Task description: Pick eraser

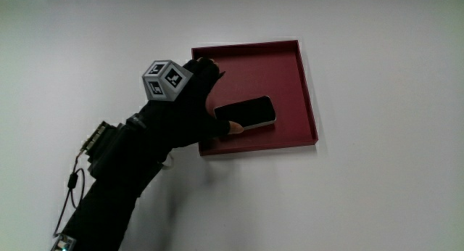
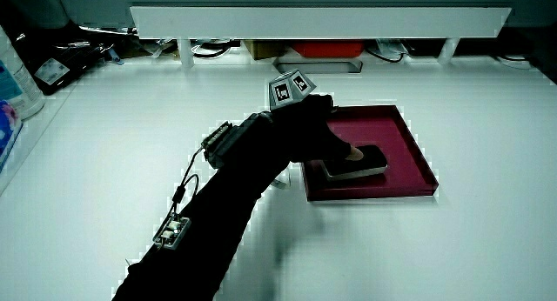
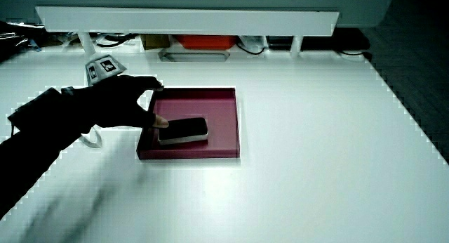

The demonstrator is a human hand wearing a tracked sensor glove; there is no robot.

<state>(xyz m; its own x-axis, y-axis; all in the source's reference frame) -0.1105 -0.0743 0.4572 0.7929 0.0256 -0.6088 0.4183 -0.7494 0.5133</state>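
In the red tray (image 1: 304,91), where the eraser (image 1: 246,112) is lying flat, we are seeing the hand (image 1: 190,99) reaching over the tray's rim with fingers spread, one bare fingertip (image 1: 234,126) touching the eraser's end, so we are thinking the gripping and lifting are still waiting.

A lab bench: white table (image 2: 104,162), low partition (image 2: 313,21), cables (image 2: 209,49) and boxes under it.

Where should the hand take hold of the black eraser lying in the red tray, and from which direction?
Probably across its two long edges, coming down from above. The eraser lies flat in the red tray, nearer the person's edge than the middle, so the low wall hinders a sideways approach. The hand already touches one short end.
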